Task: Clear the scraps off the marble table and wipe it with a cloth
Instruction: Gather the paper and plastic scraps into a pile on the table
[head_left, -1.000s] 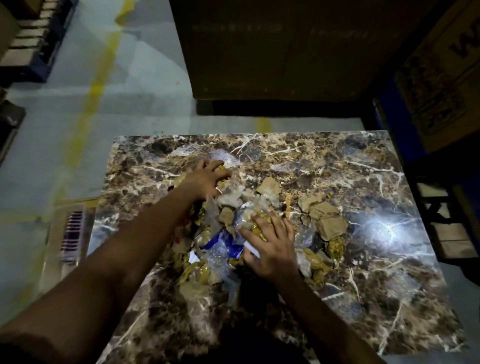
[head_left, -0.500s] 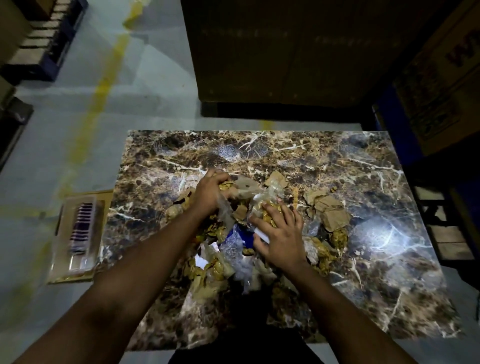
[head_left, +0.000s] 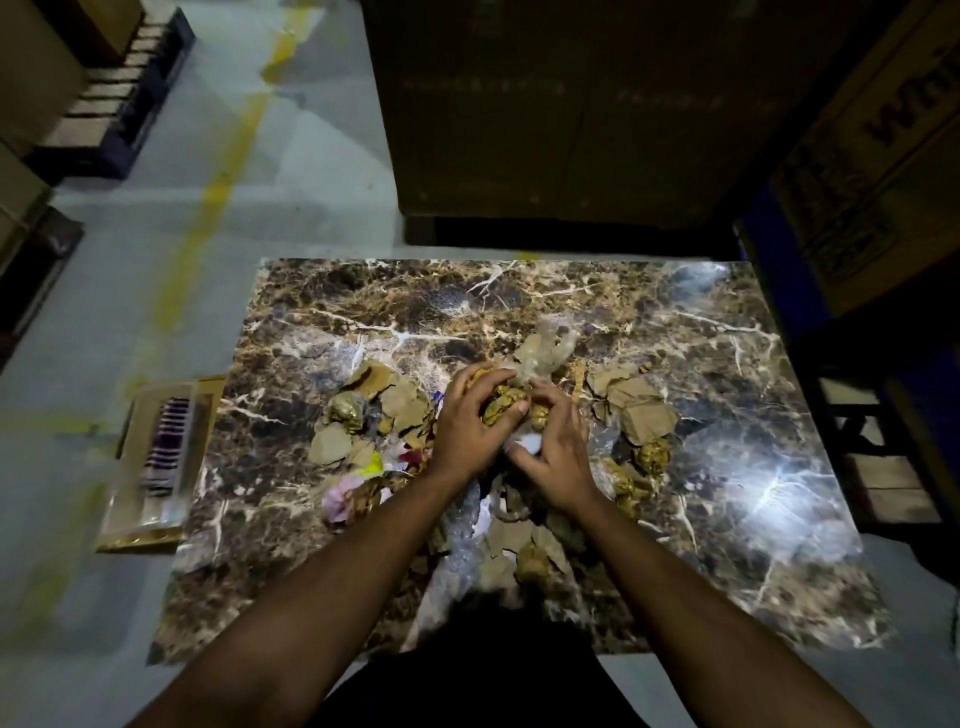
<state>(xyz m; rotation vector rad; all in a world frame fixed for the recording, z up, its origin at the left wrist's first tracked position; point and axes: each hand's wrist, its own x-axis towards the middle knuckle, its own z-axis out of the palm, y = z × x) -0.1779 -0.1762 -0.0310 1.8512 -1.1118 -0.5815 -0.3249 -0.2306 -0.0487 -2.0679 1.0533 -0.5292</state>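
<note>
Both hands (head_left: 511, 441) around scraps (head_left: 506, 405) on marble table (head_left: 727, 415)

The marble table (head_left: 332, 322) was dark brown with white veins, glossy under a glare at its right; scraps (head_left: 387, 410) of torn brown paper, crumpled gold wrappers, clear plastic and pink and yellow bits lay heaped across its middle; more spilled toward its near edge.

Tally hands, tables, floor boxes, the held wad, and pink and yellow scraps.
Bare hands: 2, left hand, right hand
Brown marble table: 1
Clear plastic floor box: 1
Crumpled gold wad, gripped by both hands: 1
Crumpled pink scrap: 1
Bright yellow scrap: 1
Total: 7
</note>
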